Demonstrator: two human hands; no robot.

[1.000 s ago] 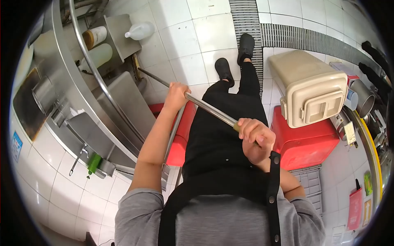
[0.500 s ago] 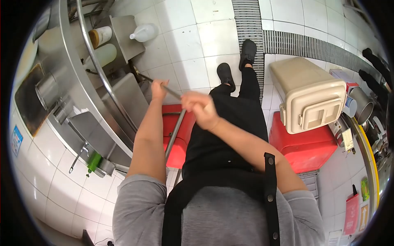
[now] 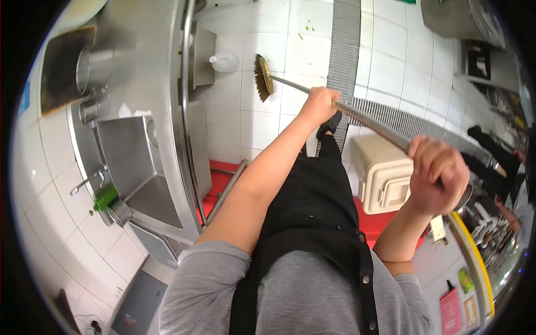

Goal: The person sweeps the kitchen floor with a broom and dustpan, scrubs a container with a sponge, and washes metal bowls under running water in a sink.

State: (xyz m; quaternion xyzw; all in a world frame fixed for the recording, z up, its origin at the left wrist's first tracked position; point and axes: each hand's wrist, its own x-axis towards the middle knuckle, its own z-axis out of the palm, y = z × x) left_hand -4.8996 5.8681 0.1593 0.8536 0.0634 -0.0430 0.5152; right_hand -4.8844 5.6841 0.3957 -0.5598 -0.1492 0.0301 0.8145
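A broom (image 3: 262, 78) with dark bristles and a yellowish head touches the white tiled floor, its bristles facing left. Its long metal handle (image 3: 375, 124) slants down to the right across my front. Around the lower part of the handle my left hand (image 3: 321, 105) is closed, thumb side toward the right. My right hand (image 3: 439, 174) is wrapped around the top end, raised near the camera and slightly blurred. A few green scraps (image 3: 307, 29) lie on the floor beyond the broom head.
On my left runs a steel counter with a sink (image 3: 137, 167) and a rail (image 3: 186, 84). A translucent jug (image 3: 225, 62) stands near the counter. A drain grate (image 3: 343, 44) crosses the floor. To my right sits a beige bin (image 3: 379, 167); another person (image 3: 511, 215) is at the far right.
Both hands have moved right with the handle, and the broom head has come out from beside the counter onto open floor. My view has shifted, showing more of the sink.
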